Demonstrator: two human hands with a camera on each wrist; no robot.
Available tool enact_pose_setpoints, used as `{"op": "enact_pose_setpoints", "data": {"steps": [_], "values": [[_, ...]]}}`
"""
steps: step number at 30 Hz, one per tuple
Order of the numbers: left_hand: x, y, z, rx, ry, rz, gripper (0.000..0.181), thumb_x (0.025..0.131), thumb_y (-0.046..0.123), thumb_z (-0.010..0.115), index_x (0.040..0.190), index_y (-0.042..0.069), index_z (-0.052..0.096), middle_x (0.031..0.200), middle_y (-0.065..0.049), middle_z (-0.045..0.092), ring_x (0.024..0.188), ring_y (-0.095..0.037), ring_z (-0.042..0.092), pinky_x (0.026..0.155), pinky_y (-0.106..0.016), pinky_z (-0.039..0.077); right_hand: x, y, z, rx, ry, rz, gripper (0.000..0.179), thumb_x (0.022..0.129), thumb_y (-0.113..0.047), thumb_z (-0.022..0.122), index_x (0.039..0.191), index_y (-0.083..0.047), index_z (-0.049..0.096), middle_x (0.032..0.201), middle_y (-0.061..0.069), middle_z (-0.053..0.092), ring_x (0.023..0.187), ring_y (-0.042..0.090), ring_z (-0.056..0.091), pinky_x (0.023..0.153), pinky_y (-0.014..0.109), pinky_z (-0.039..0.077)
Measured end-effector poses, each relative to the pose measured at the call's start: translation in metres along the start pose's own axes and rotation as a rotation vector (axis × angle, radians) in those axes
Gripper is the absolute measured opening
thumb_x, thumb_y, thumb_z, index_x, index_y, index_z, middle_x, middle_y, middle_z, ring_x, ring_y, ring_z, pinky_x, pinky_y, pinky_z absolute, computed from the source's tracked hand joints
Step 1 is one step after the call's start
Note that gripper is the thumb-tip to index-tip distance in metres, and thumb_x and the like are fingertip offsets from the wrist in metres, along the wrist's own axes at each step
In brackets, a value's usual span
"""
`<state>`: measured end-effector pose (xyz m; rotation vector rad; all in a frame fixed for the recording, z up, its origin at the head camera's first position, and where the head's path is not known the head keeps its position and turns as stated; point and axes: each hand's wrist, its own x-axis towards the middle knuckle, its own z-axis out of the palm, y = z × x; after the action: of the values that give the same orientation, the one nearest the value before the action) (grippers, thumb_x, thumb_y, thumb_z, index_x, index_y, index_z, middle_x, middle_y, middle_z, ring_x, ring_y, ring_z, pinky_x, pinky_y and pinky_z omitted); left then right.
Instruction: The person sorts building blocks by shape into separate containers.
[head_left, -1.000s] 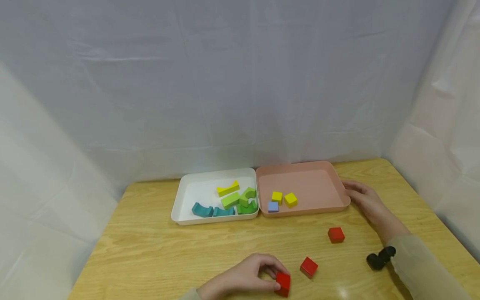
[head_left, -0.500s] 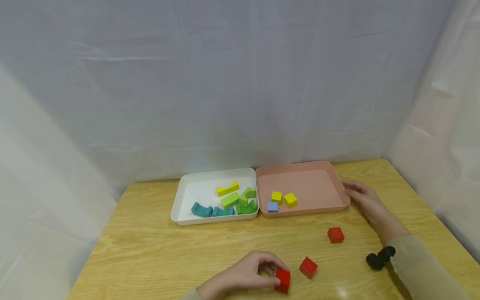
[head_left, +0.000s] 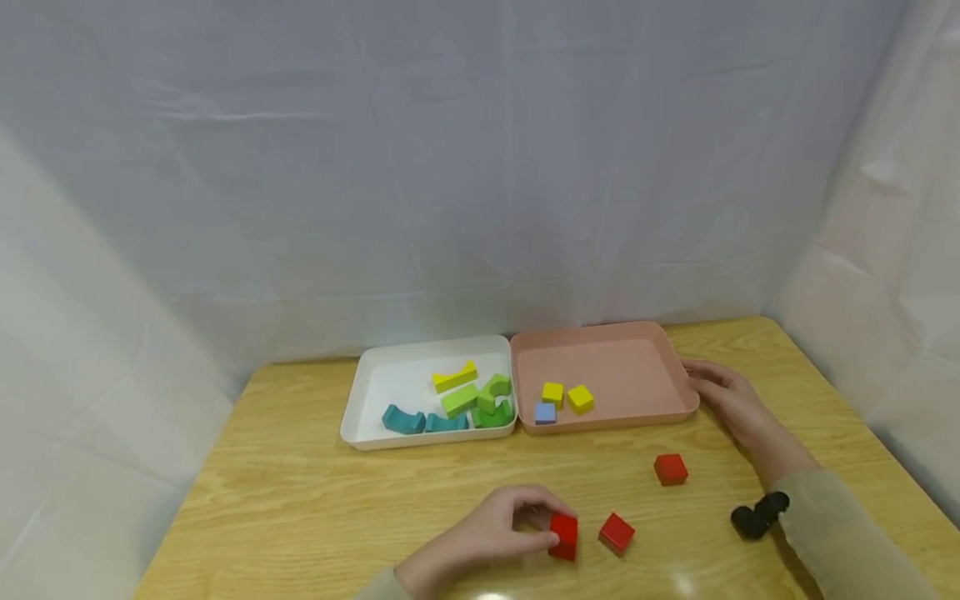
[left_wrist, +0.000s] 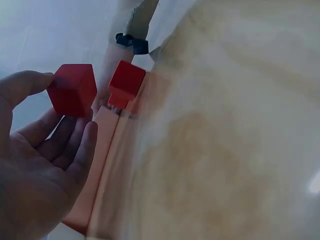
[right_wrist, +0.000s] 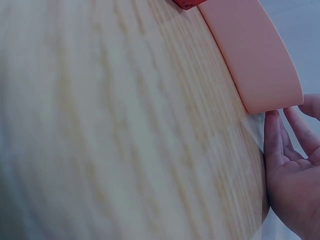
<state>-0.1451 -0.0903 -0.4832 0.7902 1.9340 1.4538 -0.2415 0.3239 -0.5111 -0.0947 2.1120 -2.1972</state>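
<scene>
My left hand (head_left: 498,525) pinches a red cube (head_left: 564,537) between thumb and fingers, near the table's front. In the left wrist view, the thumb lies on one side of the held cube (left_wrist: 72,90) and the fingers are beneath it. A second red cube (head_left: 617,533) lies just to its right, and a third red cube (head_left: 671,469) farther back. My right hand (head_left: 738,408) rests at the right end of the pink tray (head_left: 622,354). In the right wrist view, its fairly straight fingers (right_wrist: 273,135) touch the tray's outer end wall (right_wrist: 260,75).
Two yellow cubes (head_left: 580,399) and a light blue block (head_left: 545,413) lie in the pink tray. Left of it, touching, stands a white tray (head_left: 382,379) with several green, teal and yellow shaped blocks (head_left: 459,401). A black device (head_left: 760,515) sits at my right wrist.
My left hand has moved slightly forward, away from the table's front, with the red cube in its fingers. The right hand has stayed at the pink tray's end.
</scene>
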Motion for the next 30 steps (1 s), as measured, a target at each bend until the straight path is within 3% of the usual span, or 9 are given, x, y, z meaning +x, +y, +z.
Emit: {"op": "enact_pose_setpoints", "data": {"steps": [7,13,20,30], "values": [[0.006,0.012,-0.015,0.114,0.07,0.092,0.032,0.1,0.013,0.072,0.129,0.0,0.072,0.126,-0.022,0.074,0.103,0.002,0.065,0.097,-0.021,0.058,0.002,0.002,0.001,-0.002,-0.006,-0.012,0.033,0.109,-0.01,0.06,0.141,-0.013,0.066,0.115,-0.023,0.074,0.105,-0.007,0.069,0.09,0.007,0.054],[0.012,0.024,-0.027,0.144,0.108,0.105,0.035,0.099,0.013,0.072,0.13,-0.002,0.071,0.128,-0.023,0.072,0.101,0.005,0.063,0.097,-0.021,0.058,0.003,0.001,0.001,0.036,-0.017,-0.018,0.033,0.109,-0.009,0.059,0.14,-0.014,0.067,0.12,-0.024,0.073,0.107,-0.007,0.068,0.09,0.008,0.054],[0.021,0.029,-0.04,0.183,0.162,0.187,0.033,0.099,0.011,0.07,0.128,-0.005,0.07,0.125,-0.025,0.071,0.104,-0.002,0.065,0.098,-0.028,0.061,0.003,0.0,0.001,0.052,-0.022,-0.029,0.033,0.108,-0.007,0.059,0.139,-0.014,0.068,0.121,-0.025,0.073,0.108,-0.008,0.068,0.091,0.008,0.054],[0.036,0.036,-0.049,0.19,0.247,0.159,0.034,0.1,0.009,0.069,0.131,-0.004,0.069,0.127,-0.024,0.072,0.103,-0.009,0.066,0.096,-0.023,0.058,0.001,0.003,-0.001,0.083,-0.032,-0.038,0.033,0.109,-0.005,0.057,0.137,-0.016,0.07,0.12,-0.022,0.075,0.106,-0.006,0.07,0.09,0.01,0.055]]}}
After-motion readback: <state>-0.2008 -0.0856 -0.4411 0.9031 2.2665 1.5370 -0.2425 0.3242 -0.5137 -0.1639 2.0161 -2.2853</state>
